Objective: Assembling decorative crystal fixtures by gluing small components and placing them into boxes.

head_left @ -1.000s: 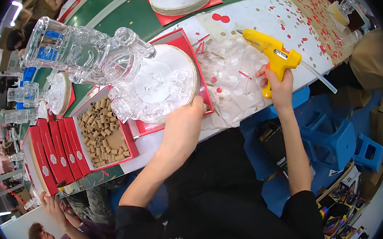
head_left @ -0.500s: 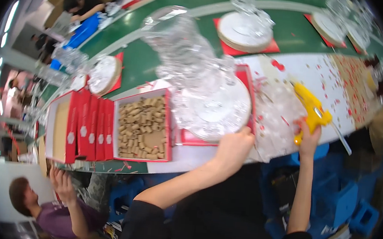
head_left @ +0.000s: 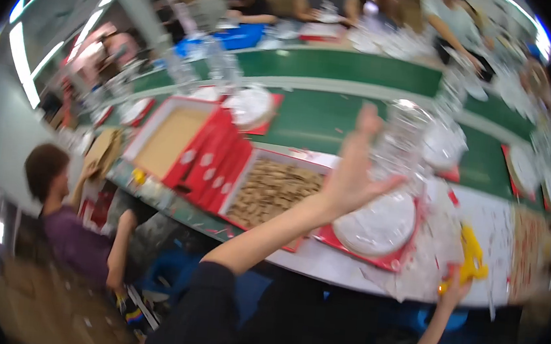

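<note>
My left hand [head_left: 355, 173] is raised with its fingers spread, and nothing shows in it. It hovers in front of a tall clear plastic piece [head_left: 402, 128], slightly blurred; I cannot tell whether they touch. Below it a round white disc [head_left: 379, 232] under clear wrap lies in a shallow red box part [head_left: 401, 256]. At the right, my right hand [head_left: 454, 290] is closed round the handle of a yellow hot glue gun [head_left: 472, 251], low over the table's near edge.
Left of the disc, a red-edged box [head_left: 241, 202] holds many short brown tube pieces [head_left: 280, 192]. Several red boxes [head_left: 207, 159] stand leaning beside it. More wrapped discs [head_left: 250, 106] stand on the green conveyor [head_left: 333, 121]. A person in purple [head_left: 76, 239] is at the left.
My left hand has let go of the red box part's near edge and risen, fingers spreading, toward the clear plastic piece. The head view has swung. My right hand still holds the glue gun.
</note>
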